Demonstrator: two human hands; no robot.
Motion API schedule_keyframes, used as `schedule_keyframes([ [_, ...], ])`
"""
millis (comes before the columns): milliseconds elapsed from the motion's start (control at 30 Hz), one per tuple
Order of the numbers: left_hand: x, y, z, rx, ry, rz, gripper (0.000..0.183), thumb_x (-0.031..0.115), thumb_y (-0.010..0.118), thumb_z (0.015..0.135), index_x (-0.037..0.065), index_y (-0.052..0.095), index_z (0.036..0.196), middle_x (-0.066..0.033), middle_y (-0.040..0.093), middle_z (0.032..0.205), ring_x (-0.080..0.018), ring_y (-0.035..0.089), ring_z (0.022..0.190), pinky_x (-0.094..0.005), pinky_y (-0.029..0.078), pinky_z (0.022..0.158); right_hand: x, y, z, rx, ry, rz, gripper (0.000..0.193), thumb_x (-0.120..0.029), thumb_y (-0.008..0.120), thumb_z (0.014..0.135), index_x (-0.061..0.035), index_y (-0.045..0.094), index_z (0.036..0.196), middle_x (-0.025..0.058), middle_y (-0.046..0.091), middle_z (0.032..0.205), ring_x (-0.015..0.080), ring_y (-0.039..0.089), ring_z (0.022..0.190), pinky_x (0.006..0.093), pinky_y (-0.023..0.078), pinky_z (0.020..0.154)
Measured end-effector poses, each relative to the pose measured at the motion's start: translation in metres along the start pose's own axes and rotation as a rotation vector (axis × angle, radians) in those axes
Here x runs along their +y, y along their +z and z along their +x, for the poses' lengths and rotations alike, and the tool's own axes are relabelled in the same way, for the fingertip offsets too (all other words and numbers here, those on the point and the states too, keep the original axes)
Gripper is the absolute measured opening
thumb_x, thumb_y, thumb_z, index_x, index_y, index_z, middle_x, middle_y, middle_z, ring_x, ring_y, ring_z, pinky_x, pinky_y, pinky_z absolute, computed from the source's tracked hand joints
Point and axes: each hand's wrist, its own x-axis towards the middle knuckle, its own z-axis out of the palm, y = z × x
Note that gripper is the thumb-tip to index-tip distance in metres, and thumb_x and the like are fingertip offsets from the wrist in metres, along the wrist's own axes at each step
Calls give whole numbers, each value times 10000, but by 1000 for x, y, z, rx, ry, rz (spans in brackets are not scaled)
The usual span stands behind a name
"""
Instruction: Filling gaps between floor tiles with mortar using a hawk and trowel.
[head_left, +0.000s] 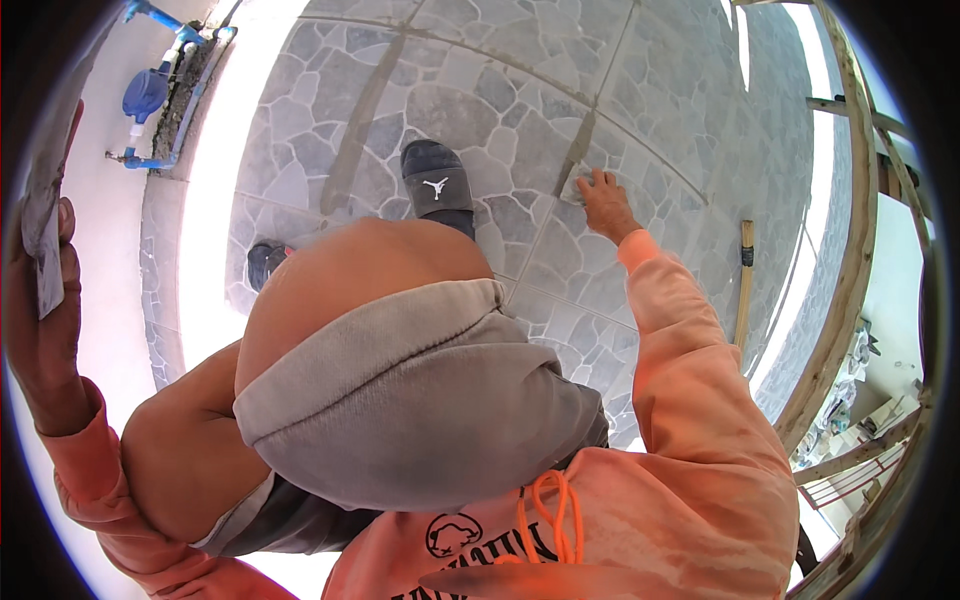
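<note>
My right hand (607,207) reaches down to the floor with its fingers bent over a small pale grey pad (571,188). Whether this is a sponge or a folded cloth I cannot tell. The pad presses on the stone-patterned grey tiles (450,115), at the lower end of a dark smear of grout (576,150) along a joint. At the far left edge my left hand (55,320) is raised, its fingers closed round a flat, grey-smeared board (42,210). Part of that board is cut off by the picture's dark rim.
Another broad grout smear (362,130) lies left of my dark slide sandal (437,180). A wooden-handled tool (746,280) rests on the right. Blue pipes with a meter (147,95) run along the left wall. Wooden poles (850,230) stand at the right.
</note>
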Motion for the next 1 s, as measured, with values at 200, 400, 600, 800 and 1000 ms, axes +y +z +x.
schedule_keyframes([
  [200, 1, 3, -2, -37, -17, -37, 399, 39, 499, 1037, -96, 407, 1401, -215, 528, 1327, -216, 604, 1001, -263, 593, 809, -17, 1, -14, -54, 12, 75, 572, -98, 779, 777, -117, 550, 1301, 177, 460, 1330, 395, 469, 1255, 508, 494, 922],
  [400, 5, 6, 3, -80, -59, -123, 402, 26, 504, 1036, -104, 398, 1401, -225, 515, 1339, -222, 595, 1005, -263, 592, 809, -30, 5, -23, -150, 48, -40, 580, -109, 782, 774, -120, 550, 1306, 175, 452, 1333, 383, 471, 1255, 501, 499, 905],
  [600, 3, 27, -1, -51, -32, 255, 268, 31, 504, 1037, -102, 484, 1269, -168, 589, 1157, -197, 596, 964, -243, 585, 789, -45, 20, -46, 100, -71, 62, 464, -36, 717, 756, -110, 580, 1194, 167, 484, 1251, 351, 508, 1167, 485, 497, 816],
  [800, -1, 28, 2, -74, -59, -55, 227, 33, 524, 1029, -90, 529, 1221, -177, 617, 1191, -201, 625, 954, -261, 591, 835, -47, 28, -54, 20, -42, -7, 464, -30, 707, 747, -112, 577, 1184, 167, 484, 1244, 345, 510, 1146, 483, 491, 814],
  [1000, 1, 24, 0, -44, -40, 7, 273, 40, 540, 1025, -83, 523, 1269, -181, 613, 1237, -200, 639, 933, -307, 595, 866, -70, 30, -68, 67, -75, 34, 430, -34, 705, 746, -115, 587, 1151, 171, 501, 1229, 349, 523, 1116, 486, 490, 812],
])
